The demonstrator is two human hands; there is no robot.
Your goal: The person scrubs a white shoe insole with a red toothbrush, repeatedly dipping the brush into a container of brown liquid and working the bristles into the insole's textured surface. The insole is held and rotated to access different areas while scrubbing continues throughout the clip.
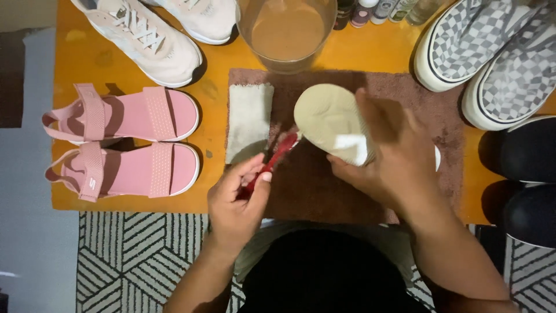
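- Red toothbrush (271, 163): pinched in left hand (236, 200), bristle end touching the shoe's sole edge.
- Cream shoe (333, 122), sole up: clasped by right hand (394, 156) over a brown mat (324, 191).
- White cloth (249, 119): on mat, just left of shoe.
- Pink sandals (124, 142): left side of orange bench (214, 93).
- Water bowl (286, 32): behind mat.

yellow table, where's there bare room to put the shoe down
The yellow table is bare in a strip between the pink sandals and the white cloth, and along its left edge. The brown mat is free near its front edge. The back is crowded: white sneakers, a glass bowl, small bottles; checkered shoes fill the right.
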